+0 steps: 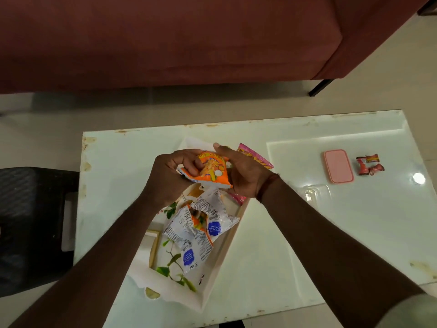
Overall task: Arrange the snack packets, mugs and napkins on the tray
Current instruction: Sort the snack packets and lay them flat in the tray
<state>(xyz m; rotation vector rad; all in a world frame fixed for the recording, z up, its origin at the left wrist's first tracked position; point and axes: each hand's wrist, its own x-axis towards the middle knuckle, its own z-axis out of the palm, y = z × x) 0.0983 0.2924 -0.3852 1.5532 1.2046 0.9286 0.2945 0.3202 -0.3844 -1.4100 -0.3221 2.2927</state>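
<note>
Pinching a crinkly orange foil packet (209,171) between both hands, my left hand's (170,176) fingers curl over its front, my right hand (243,172) cupping behind.

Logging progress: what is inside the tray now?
White snack packets lie in the tray; a pink packet peeks out. Left hand, right hand and their orange packet hide its far end.

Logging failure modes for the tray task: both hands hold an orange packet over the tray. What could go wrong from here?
1. The packets on the tray lie in a loose overlapping pile; adding the orange packet may push one over the rim.
2. The tray sits askew, one corner near the table edge; a nudge could tip it.
</note>
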